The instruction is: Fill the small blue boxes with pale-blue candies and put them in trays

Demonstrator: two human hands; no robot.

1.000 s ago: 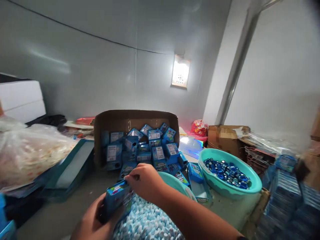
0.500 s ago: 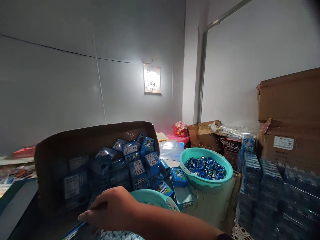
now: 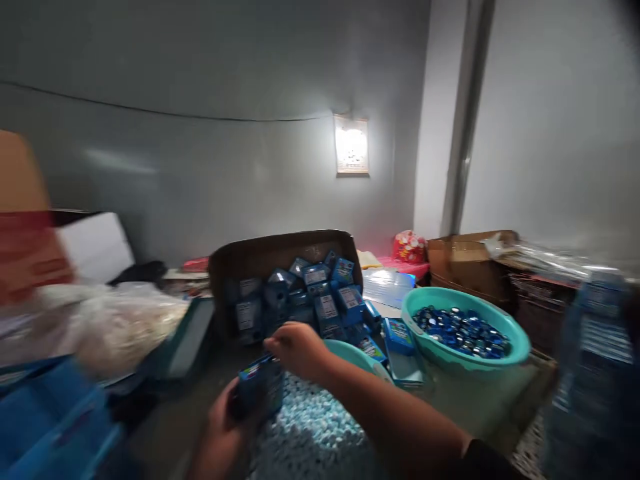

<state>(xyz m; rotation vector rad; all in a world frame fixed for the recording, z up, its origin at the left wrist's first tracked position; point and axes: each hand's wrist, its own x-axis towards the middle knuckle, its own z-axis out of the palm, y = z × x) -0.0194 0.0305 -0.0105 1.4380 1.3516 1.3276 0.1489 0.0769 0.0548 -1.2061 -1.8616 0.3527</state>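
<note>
My left hand (image 3: 223,427) is wrapped round a small blue candy box (image 3: 261,388), held tilted at the lower middle. At the top edge of that box is my right hand (image 3: 303,352), its fingers pinched together; what they hold, if anything, is hidden. Below my right forearm lies a heap of small pale blue and white candies (image 3: 317,410) in a turquoise basin (image 3: 357,357), partly covered by the arm. Behind the hands, a brown carton (image 3: 280,250) on its side holds several blue boxes (image 3: 327,308) with clear windows.
At the right stands a turquoise basin (image 3: 517,337) full of shiny blue round pieces. Stacked clear blue packs (image 3: 595,360) rise at the far right. Left of me are a plastic bag (image 3: 135,320) and blue boxes (image 3: 55,413). An opened carton (image 3: 465,257) sits behind.
The view has swung left, bringing the plastic bag and left-side boxes into sight. My left hand with the blue candy box now shows, and my right hand is at the box's top.
</note>
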